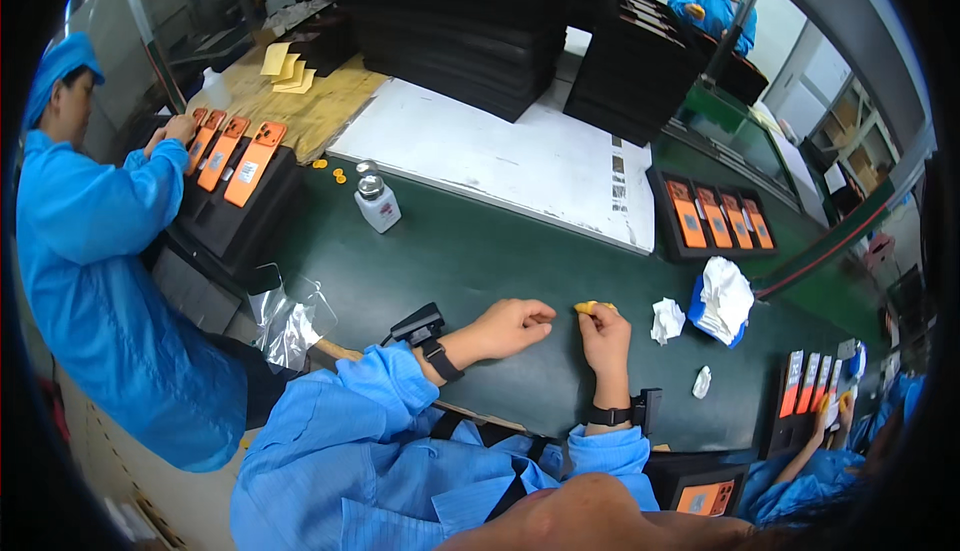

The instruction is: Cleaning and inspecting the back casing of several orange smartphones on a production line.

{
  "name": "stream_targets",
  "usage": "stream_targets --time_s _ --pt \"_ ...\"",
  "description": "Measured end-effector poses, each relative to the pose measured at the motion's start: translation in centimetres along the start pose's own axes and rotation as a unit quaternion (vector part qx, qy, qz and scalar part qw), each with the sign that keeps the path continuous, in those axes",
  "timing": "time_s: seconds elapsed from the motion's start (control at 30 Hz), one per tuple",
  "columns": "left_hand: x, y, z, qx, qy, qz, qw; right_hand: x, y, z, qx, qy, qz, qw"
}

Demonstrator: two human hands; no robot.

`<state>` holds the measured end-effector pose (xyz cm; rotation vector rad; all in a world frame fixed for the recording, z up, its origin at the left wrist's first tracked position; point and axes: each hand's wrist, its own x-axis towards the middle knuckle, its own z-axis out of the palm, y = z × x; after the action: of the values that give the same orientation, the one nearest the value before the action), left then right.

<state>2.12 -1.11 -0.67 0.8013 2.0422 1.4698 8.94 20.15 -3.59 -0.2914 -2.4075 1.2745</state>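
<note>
Over the green table (470, 261), my left hand (512, 328) hovers with its fingers loosely bent and the thumb apart, holding nothing. Facing it across a small gap, my right hand (605, 339) has its fingers drawn together. Small yellow finger cots (596, 307) show at its fingertips; whether they are worn or pinched, I cannot tell. Nearest to the right hand lies a crumpled white wipe (667, 321), beside a blue box of white wipes (722, 301). A smaller wad (702, 382) rests closer to me.
A pump bottle (377, 201) stands beyond my left hand, near loose yellow finger cots (338, 176). Black trays of orange phones (715, 216) sit at the right and left (255, 164). Stacked black trays (450, 31) rise behind. Co-workers are at the left (120, 251), far right and back.
</note>
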Motion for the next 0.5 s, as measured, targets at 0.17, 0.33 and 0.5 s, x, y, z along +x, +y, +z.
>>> stream_targets --time_s 0.17,0.33,0.5 --pt "-2.1 -0.9 -2.2 0.009 0.013 0.009 1.0 0.4 0.6 0.6 0.034 0.017 0.019 0.999" --pt "-0.1 -1.3 -2.6 0.043 0.002 0.049 0.998 -0.1 0.8 0.8 0.008 0.072 0.013 0.997" --pt "0.5 -3.6 -2.7 -0.082 0.006 -0.001 0.997 2.5 -1.0 0.2 -0.044 -0.005 0.084 0.995"
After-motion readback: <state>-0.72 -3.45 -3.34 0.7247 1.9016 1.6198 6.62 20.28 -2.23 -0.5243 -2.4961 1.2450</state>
